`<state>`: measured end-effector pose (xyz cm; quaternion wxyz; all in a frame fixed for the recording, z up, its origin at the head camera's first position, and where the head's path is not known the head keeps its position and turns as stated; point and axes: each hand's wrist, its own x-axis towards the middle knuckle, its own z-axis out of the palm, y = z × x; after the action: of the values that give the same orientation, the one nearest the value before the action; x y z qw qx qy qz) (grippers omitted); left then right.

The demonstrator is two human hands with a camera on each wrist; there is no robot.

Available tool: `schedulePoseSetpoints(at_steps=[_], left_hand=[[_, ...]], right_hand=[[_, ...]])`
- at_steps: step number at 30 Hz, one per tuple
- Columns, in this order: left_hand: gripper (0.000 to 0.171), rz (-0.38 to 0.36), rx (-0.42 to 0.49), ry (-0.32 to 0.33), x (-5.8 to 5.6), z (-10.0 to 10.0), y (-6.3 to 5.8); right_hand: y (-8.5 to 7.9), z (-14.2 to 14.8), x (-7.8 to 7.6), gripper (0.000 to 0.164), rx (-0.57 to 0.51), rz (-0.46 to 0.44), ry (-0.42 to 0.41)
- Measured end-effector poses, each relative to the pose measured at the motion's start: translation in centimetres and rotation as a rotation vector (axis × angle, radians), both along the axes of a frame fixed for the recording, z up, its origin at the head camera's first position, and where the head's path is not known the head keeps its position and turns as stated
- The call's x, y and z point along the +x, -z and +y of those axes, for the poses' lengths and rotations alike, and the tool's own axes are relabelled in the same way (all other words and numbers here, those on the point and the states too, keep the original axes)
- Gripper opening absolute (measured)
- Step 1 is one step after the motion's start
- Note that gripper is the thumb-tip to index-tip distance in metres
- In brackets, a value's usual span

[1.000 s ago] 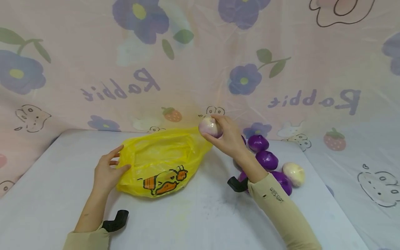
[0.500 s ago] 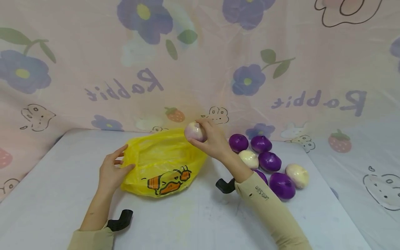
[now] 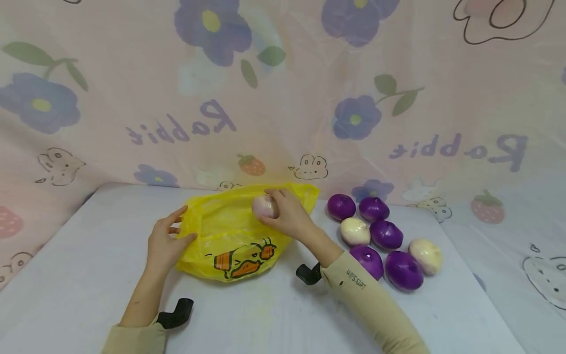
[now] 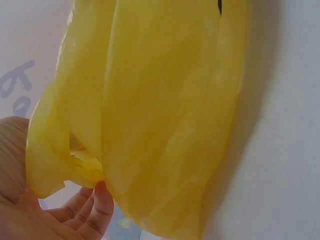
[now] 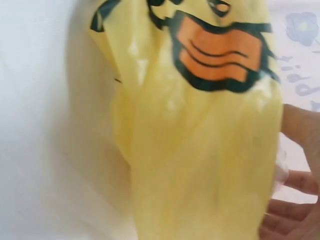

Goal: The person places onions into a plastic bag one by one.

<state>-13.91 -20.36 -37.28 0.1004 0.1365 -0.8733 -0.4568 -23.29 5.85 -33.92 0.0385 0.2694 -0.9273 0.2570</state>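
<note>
In the head view a yellow plastic bag (image 3: 230,216) with a duck face on its front lies with its mouth open upward. My left hand (image 3: 165,243) holds the bag's left rim, fingers and thumb on either side of it; in the left wrist view its fingers (image 4: 95,210) show beside the yellow film. A pale, purple-tinged onion (image 3: 264,207) is gripped by my right hand (image 3: 289,214) over the right part of the bag's mouth. The bag's front hides most of that onion in the right wrist view, where a few fingers (image 5: 295,210) show at its edge.
Right of the bag, several glossy purple onions (image 3: 386,234) sit grouped on the white table (image 3: 274,314), with two whitish onions (image 3: 355,231) among them. A printed cloth (image 3: 283,108) hangs behind the table.
My right hand has carried the pale onion left and down, from beyond the bag's right rim to its mouth. My left hand keeps its hold on the bag.
</note>
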Motion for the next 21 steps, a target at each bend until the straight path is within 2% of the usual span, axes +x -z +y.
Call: schedulePoseSetpoints(at_steps=[8,16,21], left_hand=[[0.067,0.009,-0.011,0.013,0.1,0.2,0.1],[0.066,0.018,-0.018,0.035,0.0,0.4,0.3],[0.066,0.007,-0.007,0.032,-0.1,0.5,0.3]], right_hand=[[1.1,-0.6,-0.1,0.065,0.091,-0.060,-0.003],[2.6,-0.8,-0.5,0.064,0.118,-0.088,-0.026],[2.9,-0.8,-0.6,0.065,0.120,-0.097,-0.040]])
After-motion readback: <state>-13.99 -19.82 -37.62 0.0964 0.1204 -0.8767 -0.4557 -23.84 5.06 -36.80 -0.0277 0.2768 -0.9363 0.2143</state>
